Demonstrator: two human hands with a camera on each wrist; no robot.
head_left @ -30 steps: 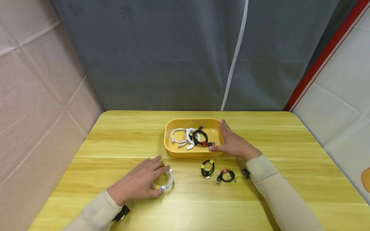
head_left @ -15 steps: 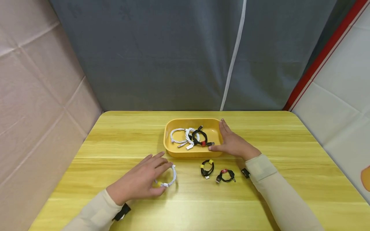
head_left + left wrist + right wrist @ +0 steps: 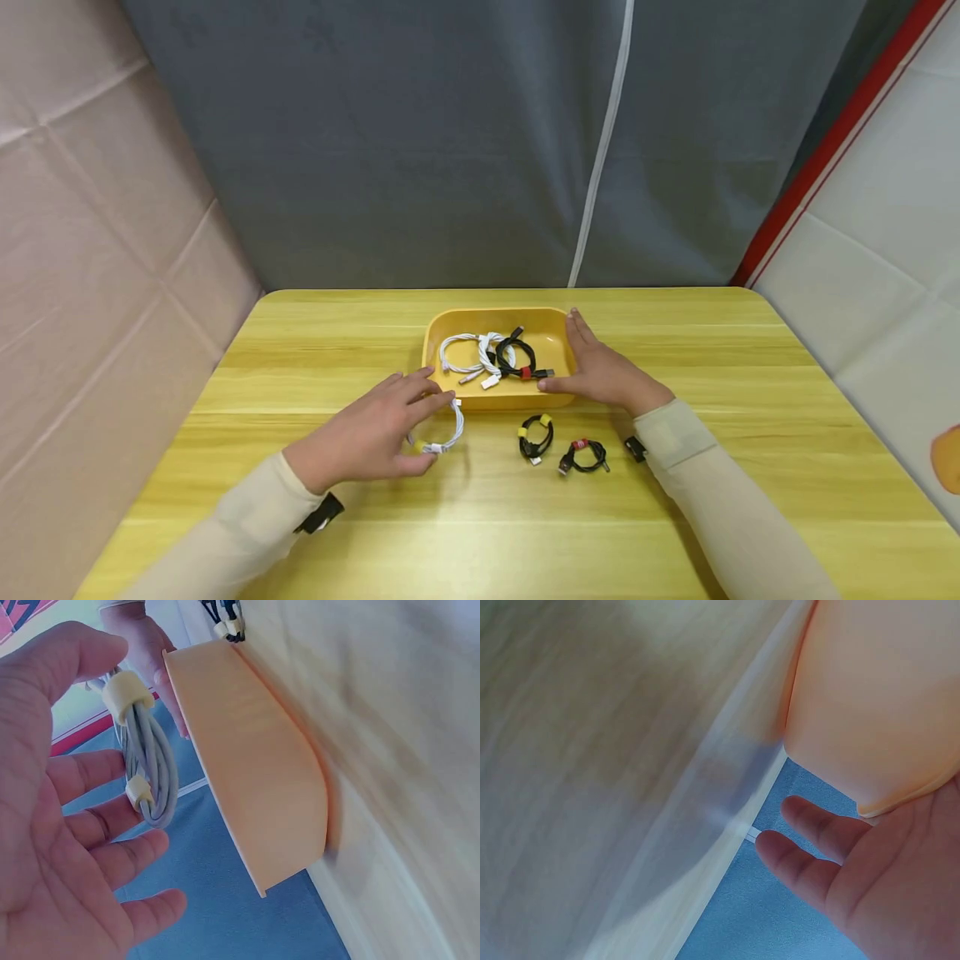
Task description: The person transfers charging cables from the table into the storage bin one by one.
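**White cord goes up & over the tray wall**

The left hand (image 3: 367, 437) has the white cord (image 3: 442, 429) pinched by thumb & fingers. The other fingers are spread out loose. The cord is a small loop w/ a yellow tie, just off the table (image 3: 300, 358), right next to the near wall of the tray (image 3: 435, 392).

The right hand (image 3: 603, 375) lies flat on the tray's right side. Fingers straight, thumb on the near rim. It holds the tray steady, not gripping.

How to do it well, I think:
- Lift the cord a bit more so it clears the wall. Don't bump the rim.
- Let go over the bare spot in the tray, left-front, away from the white bunch (image 3: 468, 354) & black cord (image 3: 517, 358) inside.
- Keep the pinch near the tie so the loop stays neat.
- Right hand should keep pressing so the tray won't slide.

Two more black cords (image 3: 537, 435) wait on the table, near the tray front.
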